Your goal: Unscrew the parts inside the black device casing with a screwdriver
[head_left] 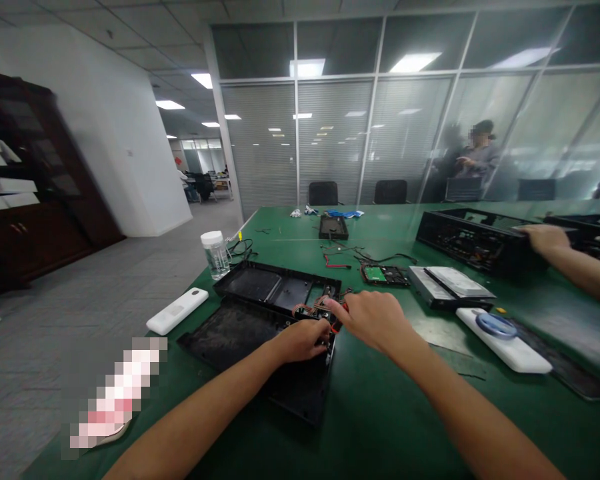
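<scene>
A black plastic casing [253,283] lies opened out on the table in front of me, with a flat black panel [240,327] on its near side. Thin multicoloured wires [304,309] run at the casing's right end. My left hand [305,340] is closed at that end, its fingers curled by the wires; what they pinch is hidden. Just right of it, my right hand [375,319] is wrapped round a tool with red and black handles [336,327], mostly covered by the fingers. Its thumb points left toward the wires.
Around the casing are a clear jar [217,259] with a white lid, a white power-bank-like block [177,311], a green circuit board [375,274], silver drives [450,283] and loose cables [337,265]. Another person's hand [545,239] touches a black computer case [473,240] at right.
</scene>
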`<control>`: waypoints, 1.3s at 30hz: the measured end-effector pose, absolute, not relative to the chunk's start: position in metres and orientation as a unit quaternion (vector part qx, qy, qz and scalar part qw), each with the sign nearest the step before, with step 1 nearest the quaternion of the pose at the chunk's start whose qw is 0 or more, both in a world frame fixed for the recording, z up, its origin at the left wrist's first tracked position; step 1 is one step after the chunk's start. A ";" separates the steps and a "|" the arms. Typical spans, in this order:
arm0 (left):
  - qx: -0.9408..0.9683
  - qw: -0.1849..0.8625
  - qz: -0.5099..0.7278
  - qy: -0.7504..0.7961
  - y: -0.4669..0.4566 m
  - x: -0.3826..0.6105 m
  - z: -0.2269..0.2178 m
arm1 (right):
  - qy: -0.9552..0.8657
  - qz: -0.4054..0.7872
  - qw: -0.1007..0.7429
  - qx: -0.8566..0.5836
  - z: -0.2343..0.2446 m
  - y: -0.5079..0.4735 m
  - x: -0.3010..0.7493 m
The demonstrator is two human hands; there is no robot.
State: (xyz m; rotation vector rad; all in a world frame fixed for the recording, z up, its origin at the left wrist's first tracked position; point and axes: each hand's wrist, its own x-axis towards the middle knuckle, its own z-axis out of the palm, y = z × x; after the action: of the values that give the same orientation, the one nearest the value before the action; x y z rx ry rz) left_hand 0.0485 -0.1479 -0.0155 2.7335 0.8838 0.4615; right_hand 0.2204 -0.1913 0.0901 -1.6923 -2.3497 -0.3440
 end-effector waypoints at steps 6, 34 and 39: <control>0.937 0.101 0.142 0.304 -0.150 0.049 -0.012 | -0.818 -0.097 0.050 -0.565 0.095 -0.192 0.221; 0.958 0.049 0.115 0.257 -0.145 0.027 0.028 | -0.807 0.314 0.379 -0.327 0.000 -0.202 0.250; 0.918 -0.013 0.119 0.377 -0.101 -0.012 0.038 | -0.951 0.028 0.116 -0.286 -0.014 -0.275 0.201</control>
State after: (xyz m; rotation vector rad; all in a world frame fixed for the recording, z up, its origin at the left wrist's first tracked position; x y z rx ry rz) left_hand -0.0124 -0.1009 0.0378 2.9100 1.1948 0.3784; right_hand 0.2015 -0.2747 -0.0136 -0.8393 -2.7852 0.0822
